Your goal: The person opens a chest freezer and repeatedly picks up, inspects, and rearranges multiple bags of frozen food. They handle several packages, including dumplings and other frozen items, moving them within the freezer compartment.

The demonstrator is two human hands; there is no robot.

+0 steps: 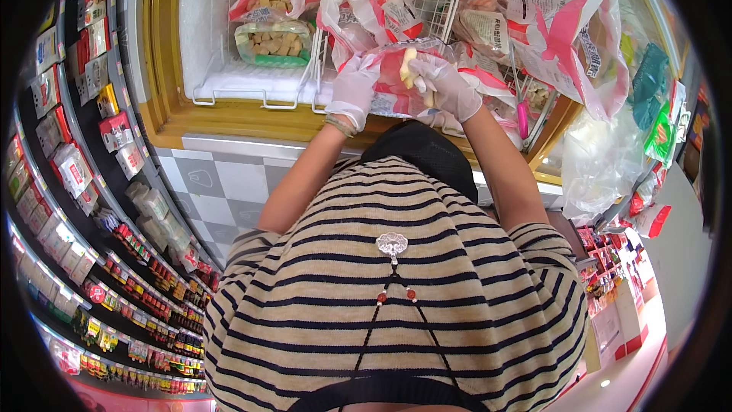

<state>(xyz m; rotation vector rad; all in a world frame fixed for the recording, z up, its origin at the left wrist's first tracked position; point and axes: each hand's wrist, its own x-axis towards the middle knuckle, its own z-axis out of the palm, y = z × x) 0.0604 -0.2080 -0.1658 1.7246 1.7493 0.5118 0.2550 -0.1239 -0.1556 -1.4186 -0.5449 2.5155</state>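
My left hand (pixel 353 87), in a clear plastic glove, grips the left edge of an opened red and clear plastic bag (pixel 391 75). Over the bag's right part my right hand (pixel 443 83), gloved too, holds several pale yellow and white food sticks (pixel 408 66) between its fingers. The bag rests at the front edge of an open freezer, over its wire baskets. Just beyond my left hand lies another red and white plastic bag (pixel 366 14). How full the bag between my hands is, I cannot tell.
Bags of cubed food (pixel 274 44) lie in the freezer's left basket. A large red and white bag (pixel 563 40) and pink-handled scissors or a similar tool (pixel 522 119) are at the right. Clear plastic bags (pixel 600 160) hang beside the freezer. Stocked shelves (pixel 108 194) line the left.
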